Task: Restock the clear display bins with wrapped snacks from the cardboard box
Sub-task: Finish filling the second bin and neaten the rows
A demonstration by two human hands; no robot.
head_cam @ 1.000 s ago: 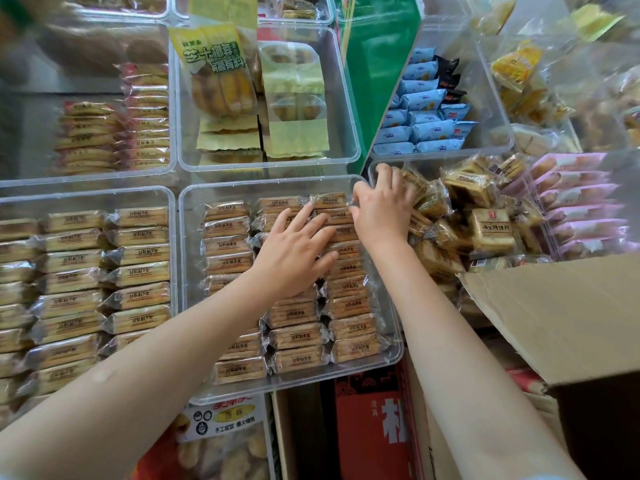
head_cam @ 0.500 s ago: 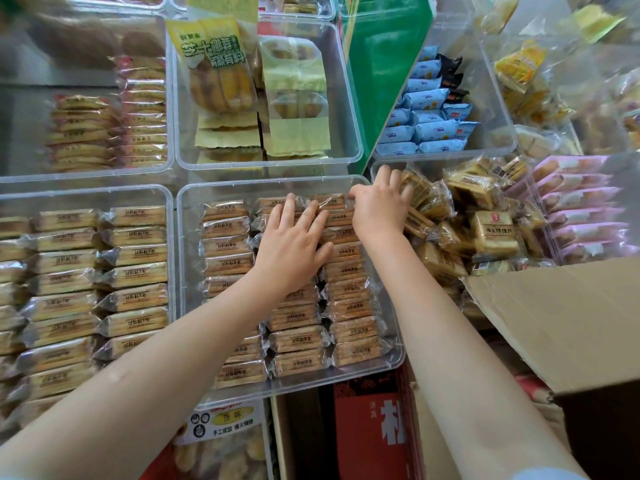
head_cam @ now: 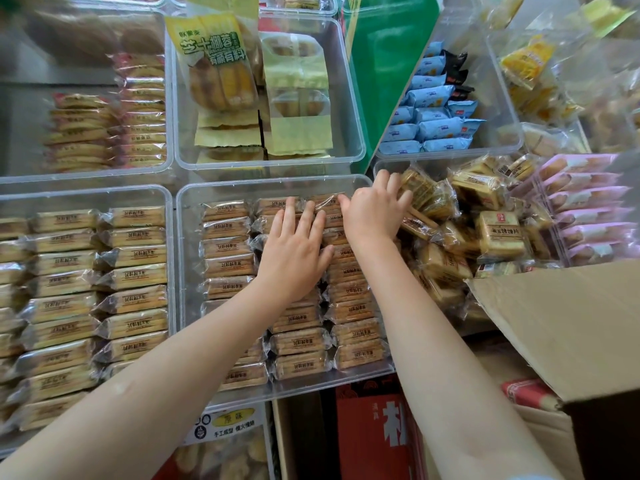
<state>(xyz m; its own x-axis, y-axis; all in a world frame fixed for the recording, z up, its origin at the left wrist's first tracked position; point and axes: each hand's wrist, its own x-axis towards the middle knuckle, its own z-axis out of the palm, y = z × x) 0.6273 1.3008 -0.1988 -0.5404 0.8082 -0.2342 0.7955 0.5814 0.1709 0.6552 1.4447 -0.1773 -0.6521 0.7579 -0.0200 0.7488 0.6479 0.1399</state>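
Observation:
A clear display bin (head_cam: 183,244) in the middle holds three rows of brown wrapped snacks (head_cam: 227,247), packed on edge. My left hand (head_cam: 294,254) lies flat with fingers spread on the middle row near the bin's far end. My right hand (head_cam: 372,213) rests at the far end of the right row, its thumb on a wrapped snack (head_cam: 327,202) and its fingers over the bin's right wall, touching the pile beyond. Whether it grips anything I cannot tell. The cardboard box (head_cam: 571,327) shows an open flap at the lower right.
A full bin of the same snacks (head_cam: 79,299) stands at the left. A loose pile of wrapped cakes (head_cam: 485,220) fills the bin to the right, with pink packs (head_cam: 585,209) beyond. Blue packs (head_cam: 433,123) and yellow-green bags (head_cam: 294,109) sit in bins behind. A red carton (head_cam: 370,434) stands below.
My left hand has slid from the middle of the row toward the bin's far end, its fingers straightening. My right hand has stayed at the far right corner.

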